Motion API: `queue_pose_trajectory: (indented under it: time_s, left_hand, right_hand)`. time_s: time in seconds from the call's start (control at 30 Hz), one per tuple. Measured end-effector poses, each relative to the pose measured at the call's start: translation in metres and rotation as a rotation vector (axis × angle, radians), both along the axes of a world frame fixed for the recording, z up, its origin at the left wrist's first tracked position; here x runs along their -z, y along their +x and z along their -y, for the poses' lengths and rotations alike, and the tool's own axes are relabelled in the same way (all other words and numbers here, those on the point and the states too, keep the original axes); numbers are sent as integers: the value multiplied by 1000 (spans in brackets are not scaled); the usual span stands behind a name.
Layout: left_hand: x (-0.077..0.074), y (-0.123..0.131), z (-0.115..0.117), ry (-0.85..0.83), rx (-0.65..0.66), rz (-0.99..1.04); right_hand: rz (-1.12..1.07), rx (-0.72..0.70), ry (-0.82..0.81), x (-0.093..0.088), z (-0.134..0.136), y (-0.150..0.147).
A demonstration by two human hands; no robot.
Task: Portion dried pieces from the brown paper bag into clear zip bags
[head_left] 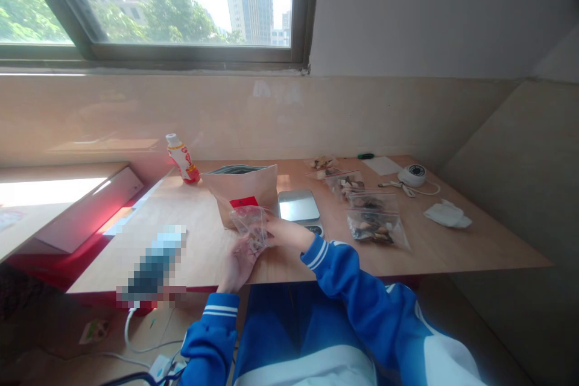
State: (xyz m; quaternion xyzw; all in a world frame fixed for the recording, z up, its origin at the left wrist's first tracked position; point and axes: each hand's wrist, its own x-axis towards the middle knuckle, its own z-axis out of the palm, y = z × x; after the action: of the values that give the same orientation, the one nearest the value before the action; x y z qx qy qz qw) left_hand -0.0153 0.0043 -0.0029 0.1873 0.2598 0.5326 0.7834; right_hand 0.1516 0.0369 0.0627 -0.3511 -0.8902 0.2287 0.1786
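Between my two hands is a clear plastic bag point(249, 219), held just in front of a standing kraft paper pouch point(244, 187) with a red label and an open top. My left hand point(239, 259) supports the bag from below, its fingers closed on the lower part. My right hand point(275, 232) reaches across from the right and grips the bag's right side; its fingertips are partly hidden by the plastic. What the bag contains is too small to make out. Right beside the pouch lies a flat digital scale point(298, 206) with a silver plate.
Several zip bags of dark dried pieces point(373, 229) lie to the right. Beyond them are a white dome camera point(412, 175) with its cable, a crumpled white tissue point(447, 214) and a paper sheet point(382, 166). A red-and-white bottle point(183, 158) stands back left; a pixelated object point(156, 265) lies front left.
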Motion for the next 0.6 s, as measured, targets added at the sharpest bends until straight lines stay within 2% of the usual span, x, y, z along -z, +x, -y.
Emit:
queue_pose_trajectory:
  time_s: [0.13,0.27,0.47,0.6]
  left_hand:
    - [4,-1,-2,-17,-8,-11]
    - [6,-3,-4,-47,-56,-3]
    - [5,-3,-3,-17,-69,18]
    - [9,-3,-4,-4,-82,6]
  right_hand:
    - [13,25,114,13,2,-2]
    - [37,44,216,12,8,-7]
    - [112,38,151,-1,10,-7]
    - [109,56,172,-3,12,-8]
